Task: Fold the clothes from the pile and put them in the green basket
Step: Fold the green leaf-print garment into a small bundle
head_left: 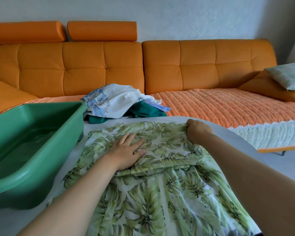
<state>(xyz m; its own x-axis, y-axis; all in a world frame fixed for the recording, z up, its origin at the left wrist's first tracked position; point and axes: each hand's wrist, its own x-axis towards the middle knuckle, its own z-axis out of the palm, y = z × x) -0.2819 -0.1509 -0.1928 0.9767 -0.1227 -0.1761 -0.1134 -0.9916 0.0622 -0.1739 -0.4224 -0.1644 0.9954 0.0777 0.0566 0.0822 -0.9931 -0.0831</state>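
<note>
- The left hand (126, 150) is lying flat, fingers straight and slightly spread, pressing palm-down on a leaf-print garment (160, 193) without holding any of it
- The right hand (198, 131), at two o'clock from the left one, is curling into a fist and bunching the garment's far edge inside its fingers
- The garment is spreading across a pale table (95, 126), with a folded band running between the two hands and the rest trailing toward six o'clock
- The green basket (24, 189) is sitting on the table at nine o'clock from the left hand, just beside the garment, with no clothes showing inside it
- The pile (119, 103) is resting at twelve o'clock from the left hand, at the table's far edge, touching the basket's far corner; a white piece with blue print is lying on top of a teal piece (146, 111)
- An orange sofa (92, 65) is filling the background behind the pile, an orange knitted throw (220, 104) is covering its seat toward two o'clock, and a pale cushion (288, 77) is leaning on an orange one at the sofa's three o'clock end
</note>
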